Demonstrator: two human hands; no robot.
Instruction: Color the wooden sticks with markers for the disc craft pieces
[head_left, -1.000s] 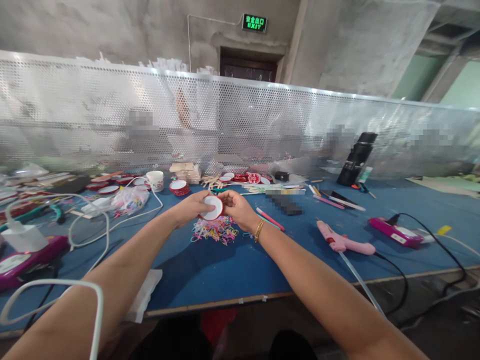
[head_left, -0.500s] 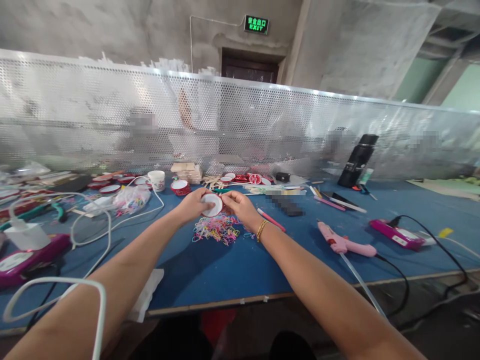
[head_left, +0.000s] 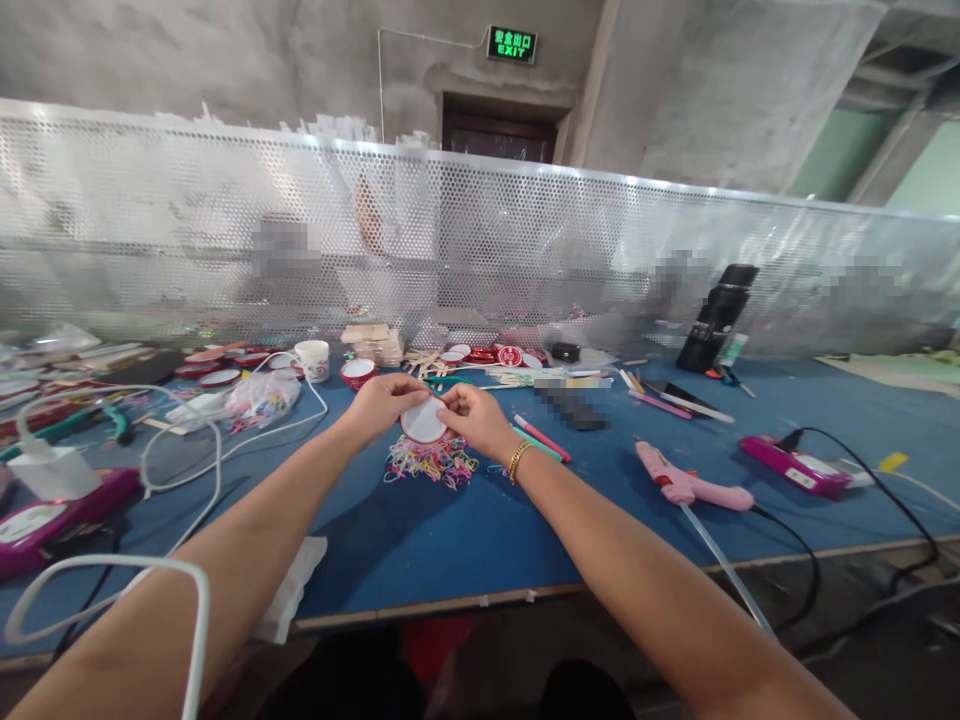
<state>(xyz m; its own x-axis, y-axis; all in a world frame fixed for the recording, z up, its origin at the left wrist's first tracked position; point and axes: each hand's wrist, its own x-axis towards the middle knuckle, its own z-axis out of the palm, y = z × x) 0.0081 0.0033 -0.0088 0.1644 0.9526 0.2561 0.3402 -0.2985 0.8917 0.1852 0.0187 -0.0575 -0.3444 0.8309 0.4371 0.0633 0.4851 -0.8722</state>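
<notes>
Fingers (head_left: pixel 407 385) of left hand (head_left: pixel 377 408) and right hand (head_left: pixel 481 420) hold one disc (head_left: pixel 423 421).

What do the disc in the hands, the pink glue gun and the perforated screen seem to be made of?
Disc: perhaps card or plastic, I cannot tell which; white, matte-looking, red-edged.
Pink glue gun: probably hard plastic; smooth, with a moulded-looking body.
Perforated screen: likely sheet metal; silvery and shiny, with regular holes and bright glints along the top edge.
</notes>
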